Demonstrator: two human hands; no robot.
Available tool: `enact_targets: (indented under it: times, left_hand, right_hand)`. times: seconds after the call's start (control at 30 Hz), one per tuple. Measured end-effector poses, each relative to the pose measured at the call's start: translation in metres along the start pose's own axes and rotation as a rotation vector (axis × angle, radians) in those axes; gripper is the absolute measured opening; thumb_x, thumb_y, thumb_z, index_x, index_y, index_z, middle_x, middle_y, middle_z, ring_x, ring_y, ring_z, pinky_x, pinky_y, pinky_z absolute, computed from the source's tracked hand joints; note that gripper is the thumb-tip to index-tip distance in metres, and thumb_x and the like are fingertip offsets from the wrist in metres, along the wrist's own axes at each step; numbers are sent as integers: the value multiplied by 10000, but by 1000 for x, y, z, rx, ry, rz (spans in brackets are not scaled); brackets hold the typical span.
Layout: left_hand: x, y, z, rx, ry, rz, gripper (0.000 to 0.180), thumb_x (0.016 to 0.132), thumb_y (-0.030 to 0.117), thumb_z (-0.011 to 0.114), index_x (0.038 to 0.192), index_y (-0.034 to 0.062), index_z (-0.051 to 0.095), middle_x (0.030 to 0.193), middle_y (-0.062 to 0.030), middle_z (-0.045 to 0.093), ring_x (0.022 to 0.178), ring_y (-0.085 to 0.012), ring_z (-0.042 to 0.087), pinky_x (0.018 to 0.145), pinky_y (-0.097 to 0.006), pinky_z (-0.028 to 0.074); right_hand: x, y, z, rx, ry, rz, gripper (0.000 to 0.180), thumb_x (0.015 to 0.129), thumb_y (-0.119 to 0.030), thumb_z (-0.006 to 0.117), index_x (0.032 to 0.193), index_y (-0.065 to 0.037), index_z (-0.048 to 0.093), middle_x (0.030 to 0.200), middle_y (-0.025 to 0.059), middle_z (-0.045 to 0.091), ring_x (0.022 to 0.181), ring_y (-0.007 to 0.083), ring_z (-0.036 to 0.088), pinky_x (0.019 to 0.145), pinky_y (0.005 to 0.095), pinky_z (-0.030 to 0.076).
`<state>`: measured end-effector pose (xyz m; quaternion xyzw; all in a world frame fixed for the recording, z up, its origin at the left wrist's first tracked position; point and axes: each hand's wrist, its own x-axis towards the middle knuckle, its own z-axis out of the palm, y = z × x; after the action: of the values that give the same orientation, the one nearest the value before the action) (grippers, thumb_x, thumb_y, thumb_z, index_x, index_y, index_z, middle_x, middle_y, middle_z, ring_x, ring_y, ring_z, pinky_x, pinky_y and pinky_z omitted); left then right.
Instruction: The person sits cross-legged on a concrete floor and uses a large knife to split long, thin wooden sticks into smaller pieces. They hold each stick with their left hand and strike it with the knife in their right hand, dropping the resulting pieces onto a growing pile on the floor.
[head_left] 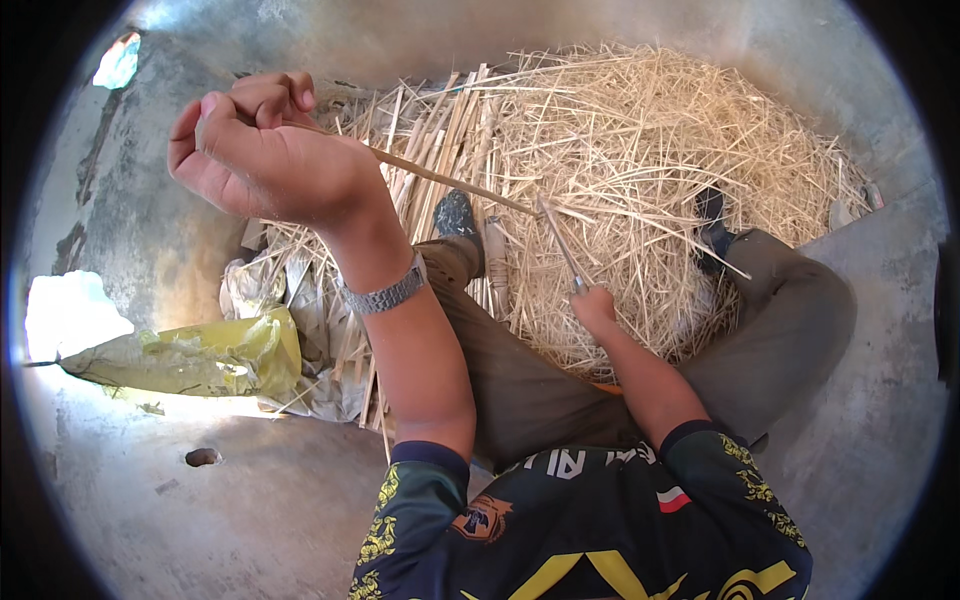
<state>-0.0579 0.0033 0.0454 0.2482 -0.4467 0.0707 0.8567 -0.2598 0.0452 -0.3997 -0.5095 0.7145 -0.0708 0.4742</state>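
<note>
My left hand [270,150] is raised at the upper left, its fingers curled round a thin brown bamboo strip [445,181]. The strip slants down to the right, over the straw-like shavings. In my right hand [597,310], lower and nearer my lap, is the handle of a knife [562,245]. Its narrow blade points up and away from me. Near the blade's tip, the far end of the strip meets or crosses it; I cannot tell whether they touch. Part of the strip is hidden behind my left wrist, which wears a metal watch.
A large heap of pale shavings [640,150] spreads between my legs and beyond. Several longer split strips [440,130] lie at its left. A yellow-green sack [200,355] is at the left, near a bright opening. A grey wall [420,35] stands behind the heap.
</note>
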Motion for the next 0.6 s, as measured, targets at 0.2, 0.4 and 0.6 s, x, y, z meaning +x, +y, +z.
enact_targets:
  times: [0.2, 0.4, 0.6]
  left_hand:
    - [0, 4, 7, 1, -19, -78, 215, 951, 119, 448, 1147, 41, 404, 628, -29, 414, 587, -154, 407, 542, -326, 365]
    - [1, 11, 1, -32, -32, -142, 245, 927, 125, 415, 1154, 30, 408, 572, -28, 365, 503, -148, 380, 437, -279, 291]
    - [-8, 10, 6, -54, -82, -53, 205, 918, 134, 407, 1105, 51, 402, 533, -13, 309, 449, -128, 334, 406, -275, 251]
  right_hand:
    - [-19, -66, -23, 269, 51, -356, 280, 851, -264, 718, 843, 12, 673, 672, 106, 645, 584, 212, 591, 590, 393, 464]
    - [-142, -170, -114, 627, -12, -591, 234, 914, -209, 676, 778, -31, 608, 632, -18, 549, 558, 71, 472, 532, 302, 387]
    - [-192, -140, -127, 365, -117, -642, 185, 941, -186, 655, 861, -22, 624, 639, -2, 558, 575, 72, 492, 543, 307, 408]
